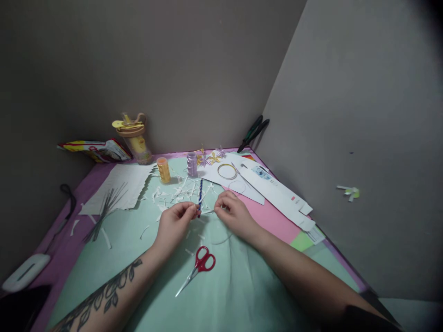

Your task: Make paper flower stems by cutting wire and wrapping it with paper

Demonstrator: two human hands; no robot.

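Note:
My left hand [177, 222] is closed in a pinch around the lower part of a thin dark-blue patterned stick [200, 190], which stands nearly upright. My right hand [235, 213] is also closed, fingertips together on a thin pale strand that runs across to the stick. A loose curve of the strand [221, 242] seems to hang below the right hand. Red-handled scissors [200, 266] lie nearer to me, blades pointing to the lower left. White paper scraps [178, 192] are scattered just beyond both hands.
A yellow spool [164, 170] and a purple spool [192, 165] stand behind the scraps. Further right lie a gold ring [227, 171], a long white card box [273, 186] and black-handled pliers [254, 133] against the wall. On the left are grey wires [105, 212], white paper [119, 184] and a tumbler [134, 140].

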